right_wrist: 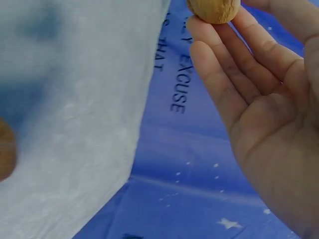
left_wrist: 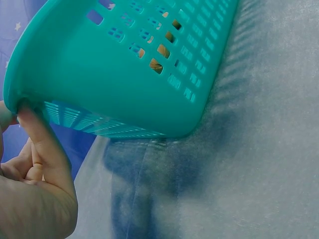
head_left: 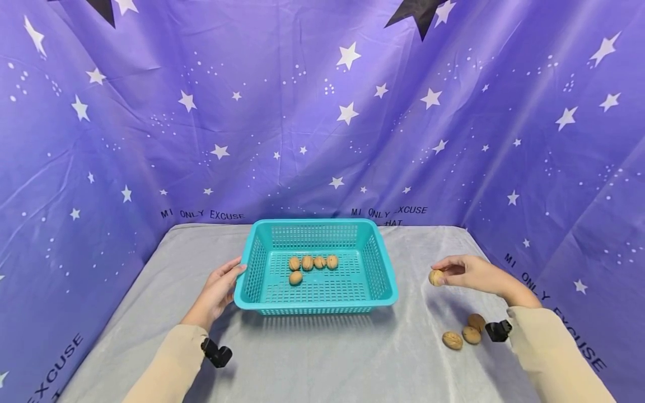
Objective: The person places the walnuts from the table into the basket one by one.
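Observation:
My left hand point(head_left: 220, 288) pinches the left rim of a turquoise plastic basket point(head_left: 316, 309); the left wrist view shows the thumb point(left_wrist: 42, 137) at the lip. Inside the basket, a row of several walnuts point(head_left: 307, 263) lies on the slotted floor, with a single walnut point(head_left: 295, 277) in front of the row. To the right of the basket, my right hand point(head_left: 473, 274) holds a walnut point(head_left: 435, 277) between thumb and fingertips, above the cloth. That walnut point(right_wrist: 215, 9) is cut off by the top edge of the right wrist view.
Three loose walnuts point(head_left: 471, 335) lie close together on the grey cloth-covered table point(head_left: 322, 358), below my right hand. Purple star-printed curtains point(head_left: 302, 112) enclose the back and both sides. The basket stands near the table's back edge.

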`<move>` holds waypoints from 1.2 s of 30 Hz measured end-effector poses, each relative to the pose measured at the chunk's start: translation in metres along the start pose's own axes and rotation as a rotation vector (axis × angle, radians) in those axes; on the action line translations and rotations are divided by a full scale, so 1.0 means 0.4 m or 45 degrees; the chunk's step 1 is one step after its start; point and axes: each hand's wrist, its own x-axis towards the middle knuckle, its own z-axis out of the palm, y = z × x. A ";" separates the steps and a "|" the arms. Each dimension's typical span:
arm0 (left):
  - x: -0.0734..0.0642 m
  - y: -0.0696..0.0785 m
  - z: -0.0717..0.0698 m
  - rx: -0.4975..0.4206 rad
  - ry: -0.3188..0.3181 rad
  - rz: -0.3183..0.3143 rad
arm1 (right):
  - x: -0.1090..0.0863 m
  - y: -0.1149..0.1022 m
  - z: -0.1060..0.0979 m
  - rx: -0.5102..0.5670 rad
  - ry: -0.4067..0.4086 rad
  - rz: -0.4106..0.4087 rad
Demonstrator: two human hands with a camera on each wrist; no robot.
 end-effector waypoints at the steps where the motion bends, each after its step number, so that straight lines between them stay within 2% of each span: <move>1: 0.001 0.000 0.000 0.000 0.004 -0.002 | 0.006 -0.009 -0.003 -0.006 0.000 0.011; 8: 0.001 0.002 0.000 0.006 -0.004 -0.004 | 0.079 -0.094 -0.015 -0.060 0.006 -0.090; 15: -0.002 0.002 -0.001 0.010 -0.012 0.005 | 0.176 -0.175 0.001 -0.034 -0.017 -0.099; 25: -0.002 0.006 -0.002 0.026 -0.028 0.009 | 0.306 -0.279 0.035 -0.091 -0.126 -0.152; 32: 0.000 0.007 -0.001 0.028 -0.039 0.010 | 0.380 -0.313 0.068 -0.079 -0.232 -0.177; 36: -0.002 0.005 -0.003 0.034 -0.039 0.004 | 0.430 -0.327 0.107 -0.087 -0.302 -0.141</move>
